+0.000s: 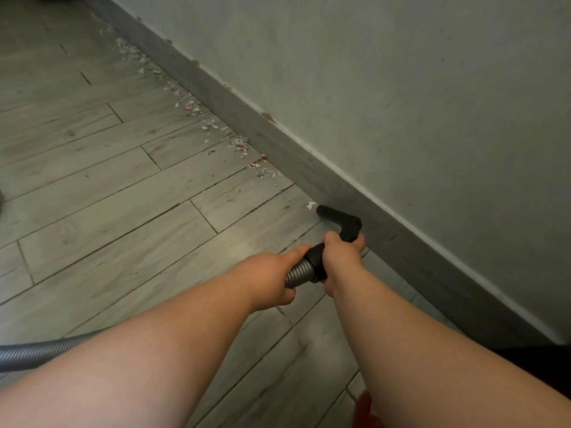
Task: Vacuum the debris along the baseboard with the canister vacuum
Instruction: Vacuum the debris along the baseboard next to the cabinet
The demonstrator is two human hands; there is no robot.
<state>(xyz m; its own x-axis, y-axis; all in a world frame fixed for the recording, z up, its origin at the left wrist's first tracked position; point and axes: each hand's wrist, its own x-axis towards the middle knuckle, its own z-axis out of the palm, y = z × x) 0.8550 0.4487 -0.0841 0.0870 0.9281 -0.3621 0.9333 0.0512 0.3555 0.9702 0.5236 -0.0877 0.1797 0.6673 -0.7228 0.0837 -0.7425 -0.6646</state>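
Vacuuming in hand, at the near end of the paper trail

The left hand (269,279) grips the ribbed hose (297,274). The right hand (343,257) is curled round the bent black hose end (340,219), whose mouth lies against the baseboard (278,143), just beside a white scrap (310,205). The shredded paper debris (241,143) stretches far-left along the board, so the next move is probably a slow push that way. The canister is out of view.

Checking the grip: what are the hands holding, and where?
The left hand grips the ribbed hose just behind the black handle; the right hand grips that handle below its bend.
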